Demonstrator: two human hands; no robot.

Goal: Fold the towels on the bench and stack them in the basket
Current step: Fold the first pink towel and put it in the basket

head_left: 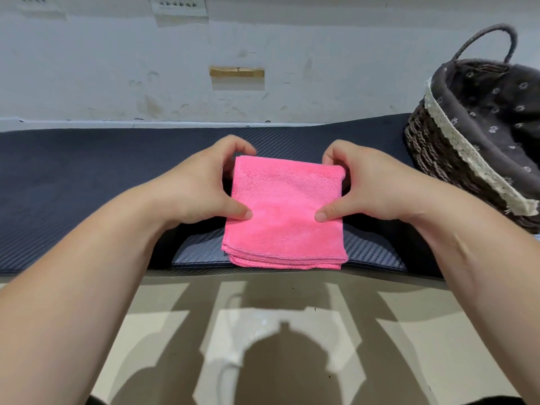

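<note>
A pink towel [280,217], folded into a thick square, is held just above the dark bench [73,182]. My left hand [201,185] grips its left edge, thumb on top and fingers curled round the far corner. My right hand [368,188] grips the right edge the same way. The towel's near edge hangs over the bench's front edge. A dark woven basket [438,159] with a handle, lace trim and a grey flowered lining stands on the bench at the right; what lies at its bottom is out of sight.
A white scuffed wall [263,54] runs close behind the bench. Below the bench's front edge is a beige tiled floor [146,331] with my shadow on it.
</note>
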